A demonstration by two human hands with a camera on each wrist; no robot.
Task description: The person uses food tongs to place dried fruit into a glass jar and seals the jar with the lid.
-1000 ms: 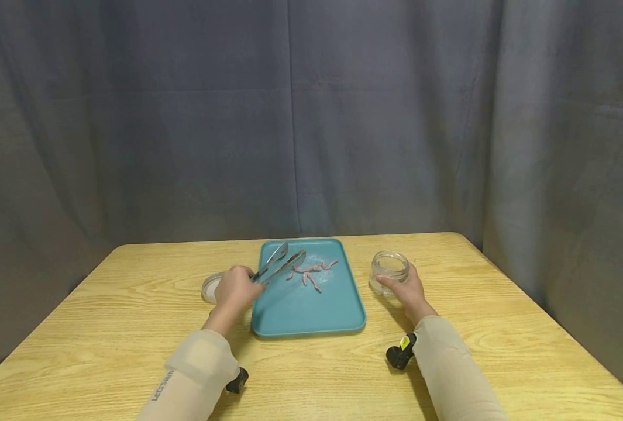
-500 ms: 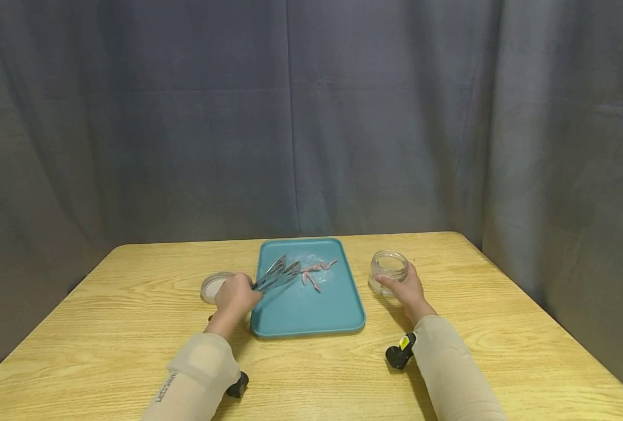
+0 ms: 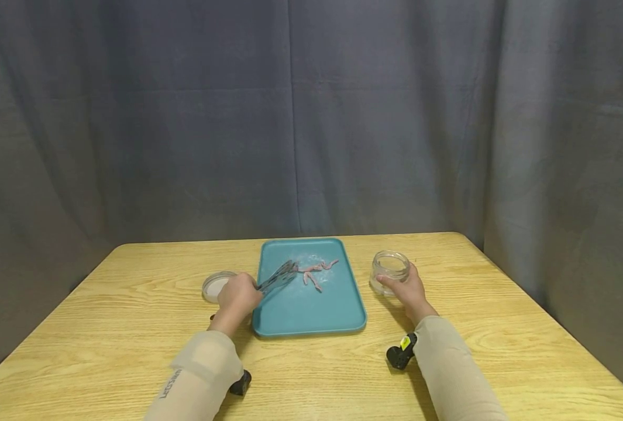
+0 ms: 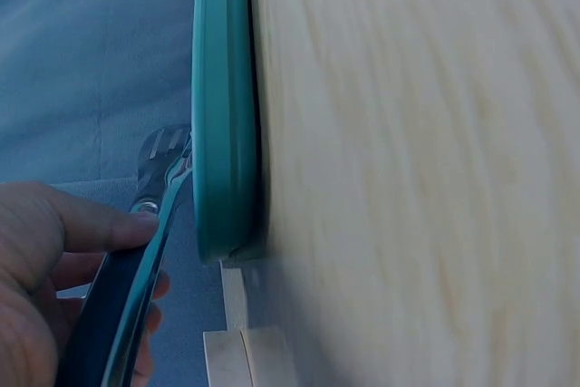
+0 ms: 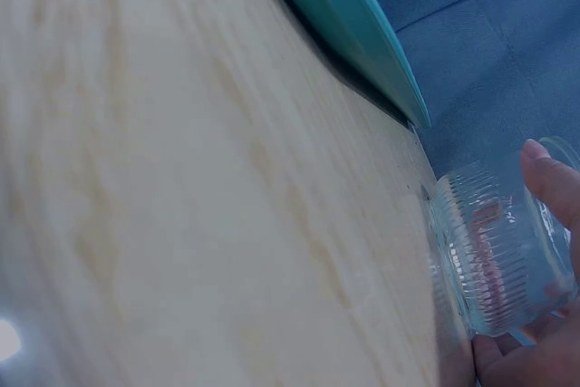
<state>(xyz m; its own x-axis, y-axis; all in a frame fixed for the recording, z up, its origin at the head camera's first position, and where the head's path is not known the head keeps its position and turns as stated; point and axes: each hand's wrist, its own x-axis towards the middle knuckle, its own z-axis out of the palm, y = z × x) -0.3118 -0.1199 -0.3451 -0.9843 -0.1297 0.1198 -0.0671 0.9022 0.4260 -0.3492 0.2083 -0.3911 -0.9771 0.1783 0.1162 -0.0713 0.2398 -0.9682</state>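
While both sleeves rest on it, worktop: pale wood, carrying everything.
Tray: teal, at the centre.
Glass jar: right of the tray, upright, lidless.
Right hand: fingers curled round the jar.
Left hand: grips metal tongs, tips over the tray.
Lid: just left of the left hand.
Pink strips: on the tray's far half, beside the tong tips.

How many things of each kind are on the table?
Teal tray: 1
Metal tongs: 1
Glass jar: 1
Round lid: 1
Bunch of pinkish strips on the tray: 1, single pieces too tangled to count
Hands: 2, the left hand grips the tongs, the right hand holds the jar
Total: 5 things and 2 hands
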